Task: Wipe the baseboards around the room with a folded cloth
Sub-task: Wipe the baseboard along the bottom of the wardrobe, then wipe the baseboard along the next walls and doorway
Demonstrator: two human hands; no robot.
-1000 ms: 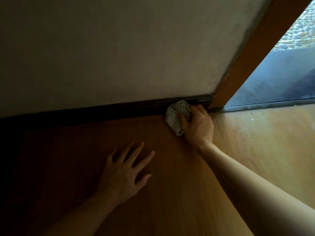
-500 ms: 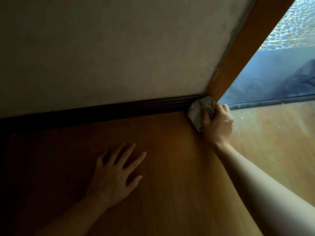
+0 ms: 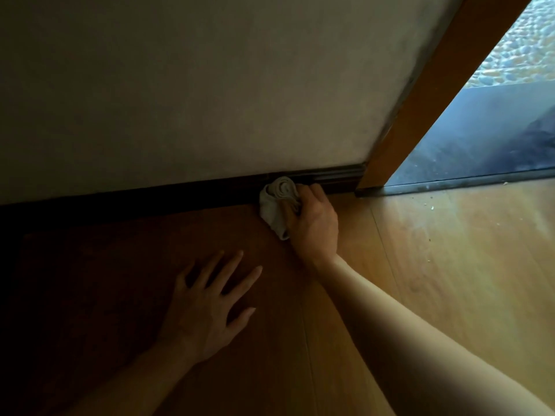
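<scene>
The right hand (image 3: 313, 226) grips the cloth (image 3: 277, 202) on the baseboard (image 3: 330, 180) mid-frame. Left hand (image 3: 207, 307) lies flat, fingers spread. Best to press firmly and slide slowly.

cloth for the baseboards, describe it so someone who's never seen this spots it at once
Find the pale wall and follow the dark baseboard at its foot, left from the wooden door post. Pressed against that strip, gripped by the right hand, is the cloth. It is a bunched grey-white wad, the only light, soft thing against dark strip and brown floor.
</scene>
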